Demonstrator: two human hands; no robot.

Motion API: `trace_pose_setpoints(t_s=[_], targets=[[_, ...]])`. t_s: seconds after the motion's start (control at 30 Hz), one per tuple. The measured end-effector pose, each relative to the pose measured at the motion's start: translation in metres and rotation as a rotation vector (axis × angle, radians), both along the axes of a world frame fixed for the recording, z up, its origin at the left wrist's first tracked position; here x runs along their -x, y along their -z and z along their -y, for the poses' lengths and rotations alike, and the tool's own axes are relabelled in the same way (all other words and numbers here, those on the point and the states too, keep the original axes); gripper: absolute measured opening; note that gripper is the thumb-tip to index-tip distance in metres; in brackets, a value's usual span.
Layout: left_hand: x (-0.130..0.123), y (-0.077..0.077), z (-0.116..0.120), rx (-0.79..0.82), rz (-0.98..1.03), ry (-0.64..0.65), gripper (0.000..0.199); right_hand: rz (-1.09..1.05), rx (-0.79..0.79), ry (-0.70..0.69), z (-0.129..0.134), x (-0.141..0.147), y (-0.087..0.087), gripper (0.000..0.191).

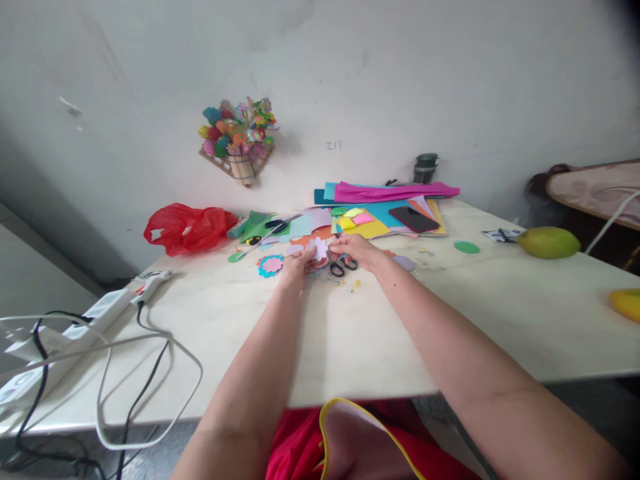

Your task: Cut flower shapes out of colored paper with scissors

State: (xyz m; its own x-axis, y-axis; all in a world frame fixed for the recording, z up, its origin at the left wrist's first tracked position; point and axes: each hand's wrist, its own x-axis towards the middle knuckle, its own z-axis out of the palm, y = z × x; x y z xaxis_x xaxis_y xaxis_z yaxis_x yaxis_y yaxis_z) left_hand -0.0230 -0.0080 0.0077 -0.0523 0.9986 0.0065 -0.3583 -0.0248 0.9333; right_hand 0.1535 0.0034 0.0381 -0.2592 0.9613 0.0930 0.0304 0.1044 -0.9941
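Note:
Between my hands is a pale lilac paper flower (319, 249). My left hand (299, 262) pinches its left edge. My right hand (354, 248) is at the flower's right side with its fingertips drawn together; what they hold, if anything, is too small to make out. Black-handled scissors (337, 269) lie just under my right hand. Left of my left hand rests a blue flower with a pink flower (273, 265) on top. Small yellow scraps (355, 286) are scattered in front of the scissors.
Coloured sheets (395, 212), a dark phone (414, 219) and a second pair of scissors (278, 225) lie behind my hands. A red plastic bag (190, 228) is at the back left, cables and a power strip (107, 312) at the left, a green-yellow fruit (549, 242) at the right.

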Motion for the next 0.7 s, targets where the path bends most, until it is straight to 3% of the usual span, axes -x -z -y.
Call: trace_pose_setpoints(t_s=[0.23,0.47,0.57,0.7], targets=[[0.0,-0.001,0.0,0.009,-0.01,0.009,0.03,0.018,-0.02,0.023,0.0,0.003,0.001,0.006],[0.001,0.001,-0.002,0.007,-0.037,0.047,0.031,0.122,-0.189,0.026,0.005,0.014,-0.003,0.047],[0.003,0.002,-0.002,0.021,-0.09,0.058,0.034,0.171,-0.279,-0.013,0.002,0.017,0.002,0.042],[0.003,0.002,-0.002,0.025,-0.105,0.052,0.034,0.354,-0.375,0.067,-0.008,0.018,0.012,0.028]])
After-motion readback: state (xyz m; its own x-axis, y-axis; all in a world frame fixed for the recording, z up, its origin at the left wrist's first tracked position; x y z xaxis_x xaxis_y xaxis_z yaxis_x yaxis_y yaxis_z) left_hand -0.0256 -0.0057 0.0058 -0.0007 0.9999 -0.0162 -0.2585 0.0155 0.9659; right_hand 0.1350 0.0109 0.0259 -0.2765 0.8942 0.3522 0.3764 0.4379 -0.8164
